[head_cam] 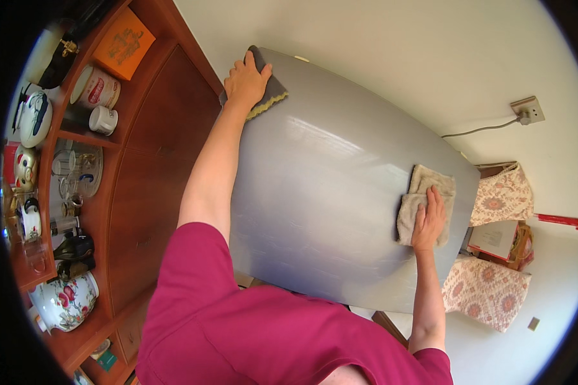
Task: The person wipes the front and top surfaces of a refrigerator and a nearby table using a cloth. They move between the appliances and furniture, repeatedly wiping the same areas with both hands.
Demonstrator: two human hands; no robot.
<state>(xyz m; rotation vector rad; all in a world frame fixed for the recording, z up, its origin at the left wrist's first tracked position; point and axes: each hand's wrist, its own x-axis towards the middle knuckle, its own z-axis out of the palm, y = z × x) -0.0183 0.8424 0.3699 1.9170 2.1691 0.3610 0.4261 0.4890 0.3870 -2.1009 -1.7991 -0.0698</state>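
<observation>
Before me lies a glossy grey tabletop (313,202) with light reflected across it and fine wrinkles toward my side. My left hand (247,82) reaches to the far left corner, its fingers bent over a dark grey cloth (275,89) with a yellow scalloped edge. Part of that cloth hangs over the table's edge. Close to the right end, my right hand (431,219) presses flat on a folded beige plush cloth (416,185). Both cloths rest against the surface, and the palms hide part of each.
A reddish-brown wooden cabinet (151,163) stands at left; its shelves hold a flowered porcelain jar (70,303), a white mug (104,120), glassware and an orange box (124,43). Beyond the table is a wall socket (527,109) with a plugged cord. Floral fabric covers (493,293) sit at right.
</observation>
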